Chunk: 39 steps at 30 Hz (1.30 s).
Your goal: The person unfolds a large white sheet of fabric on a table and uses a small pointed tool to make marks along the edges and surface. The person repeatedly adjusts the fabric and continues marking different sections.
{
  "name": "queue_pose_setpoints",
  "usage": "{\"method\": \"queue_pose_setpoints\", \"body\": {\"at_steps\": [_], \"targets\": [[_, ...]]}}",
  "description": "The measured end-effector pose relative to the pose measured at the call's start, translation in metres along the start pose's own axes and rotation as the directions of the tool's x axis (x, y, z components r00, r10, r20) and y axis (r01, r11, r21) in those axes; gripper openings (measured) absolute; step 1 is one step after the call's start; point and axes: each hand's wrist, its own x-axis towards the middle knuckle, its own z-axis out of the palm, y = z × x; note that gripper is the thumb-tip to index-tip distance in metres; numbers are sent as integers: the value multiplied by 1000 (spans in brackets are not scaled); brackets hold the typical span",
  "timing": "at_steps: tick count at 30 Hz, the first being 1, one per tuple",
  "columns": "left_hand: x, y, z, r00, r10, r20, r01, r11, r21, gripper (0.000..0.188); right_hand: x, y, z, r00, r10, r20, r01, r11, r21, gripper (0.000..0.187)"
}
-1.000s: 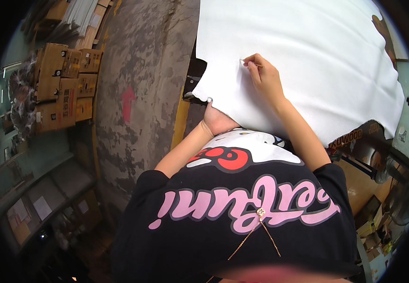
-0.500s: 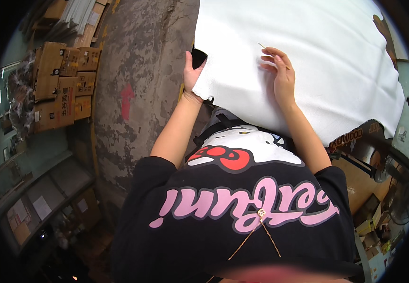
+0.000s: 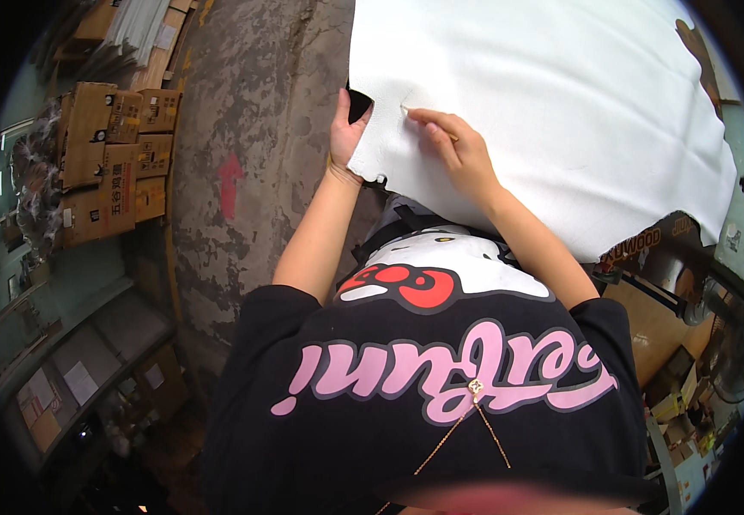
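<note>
A large white leather-like sheet with an uneven edge spreads from the centre to the far right. Under its left edge lies my left hand, palm turned up. Its thumb stretches out beside a dark notch in the edge, and its other fingers are hidden beneath the sheet. My right hand is over the sheet near that edge, closed around a thin pen-like stick. The stick's tip is at the white surface; whether it touches, I cannot tell.
Stacked cardboard boxes stand at the left, near plastic-wrapped goods. Worn concrete floor with a red arrow runs between them and the sheet. A fan and small boxes are at the lower right.
My right hand has moved left with the stick, toward the sheet's left edge, and its fingers now point left. My left hand has barely shifted.
</note>
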Motion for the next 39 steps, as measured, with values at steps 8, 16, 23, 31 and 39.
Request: {"method": "queue_pose_setpoints", "body": {"at_steps": [8, 16, 23, 31, 39], "targets": [[-3, 1, -5, 1000, 9, -28, -9, 1000, -4, 87, 15, 3, -20, 989, 127, -80, -82, 902, 423, 36], [-38, -34, 8, 996, -63, 66, 64, 998, -19, 80, -8, 11, -41, 960, 245, -139, -140, 842, 520, 25], [-36, -39, -3, 988, -71, 140, 63, 996, 55, 55, -25, 1, -11, 992, 122, 40, -127, 888, 442, 19], [-38, -39, -10, 980, -63, 190, 70, 997, -31, 56, -41, 3, -14, 992, 126, -5, -115, 923, 366, 14], [-35, -36, -21, 965, -100, 243, 107, 994, -18, 56, -47, -10, -7, 994, -19, -106, 24, 999, 44, 9]]}}
